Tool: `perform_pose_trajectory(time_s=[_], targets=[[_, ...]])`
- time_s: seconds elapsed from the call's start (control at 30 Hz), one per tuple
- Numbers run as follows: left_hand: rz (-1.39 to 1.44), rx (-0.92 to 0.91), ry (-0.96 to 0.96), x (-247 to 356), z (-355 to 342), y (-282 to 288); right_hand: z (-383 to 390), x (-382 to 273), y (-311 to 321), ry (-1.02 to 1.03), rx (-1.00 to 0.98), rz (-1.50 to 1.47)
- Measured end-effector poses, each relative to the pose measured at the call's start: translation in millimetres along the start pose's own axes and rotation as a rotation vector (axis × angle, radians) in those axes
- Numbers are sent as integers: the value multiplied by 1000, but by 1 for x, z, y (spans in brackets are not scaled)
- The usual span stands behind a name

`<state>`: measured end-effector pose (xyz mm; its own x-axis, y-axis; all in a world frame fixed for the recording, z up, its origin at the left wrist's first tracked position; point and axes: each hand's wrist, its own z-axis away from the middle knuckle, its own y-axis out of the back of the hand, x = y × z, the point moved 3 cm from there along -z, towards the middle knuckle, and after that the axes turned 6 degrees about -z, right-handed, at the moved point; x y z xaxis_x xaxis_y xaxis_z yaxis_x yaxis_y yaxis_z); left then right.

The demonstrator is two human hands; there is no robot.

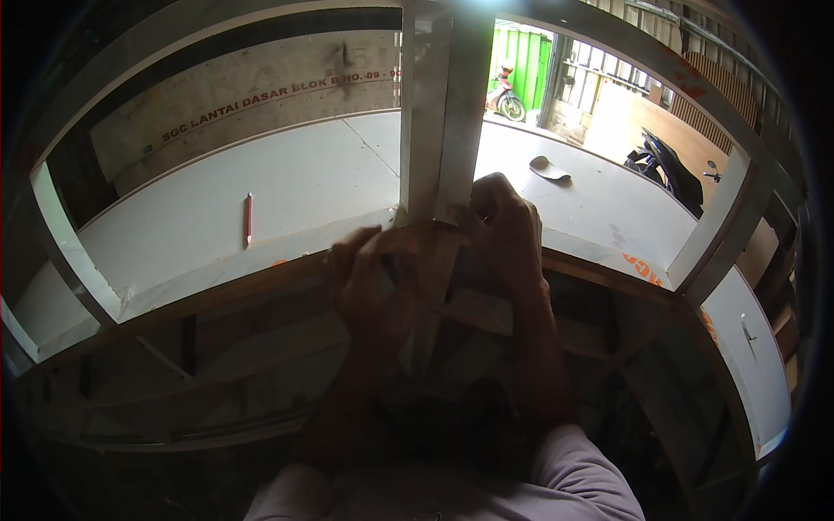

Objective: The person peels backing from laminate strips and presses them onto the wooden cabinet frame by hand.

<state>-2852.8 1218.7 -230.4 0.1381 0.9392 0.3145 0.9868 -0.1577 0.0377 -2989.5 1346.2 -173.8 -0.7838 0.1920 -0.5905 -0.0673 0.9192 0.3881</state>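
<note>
Post (424, 130) between left grip (367, 282) and right grip (511, 233)

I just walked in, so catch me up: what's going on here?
A person has left hand and right hand at the middle post, seemingly on a brownish strip; shadow and blur hide how it's held. On the white board beyond, a red pencil lies left, a pale scrap right.

Bright glare above; blurry, shadowed left hand (372, 282)
</note>
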Motion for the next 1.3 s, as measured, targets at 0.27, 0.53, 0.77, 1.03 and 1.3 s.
perform_pose_trajectory(time_s=[0.27, 0.53, 0.77, 1.03, 1.3], targets=[[-43, 39, 35, -21, -27, 5, 5, -1, -3, 51, 52, 106], [-91, -33, 93, -28, -33, 0, 5, 0, -9, 59, 70, 180], [-147, -112, 90, -27, -38, -5, 1, 5, -11, 120, 93, 15], [-150, -217, 207, -26, -43, -12, -2, 12, -15, 156, 134, -41], [-183, -398, 268, -19, -47, -31, -3, 19, -18, 227, 214, -130]])
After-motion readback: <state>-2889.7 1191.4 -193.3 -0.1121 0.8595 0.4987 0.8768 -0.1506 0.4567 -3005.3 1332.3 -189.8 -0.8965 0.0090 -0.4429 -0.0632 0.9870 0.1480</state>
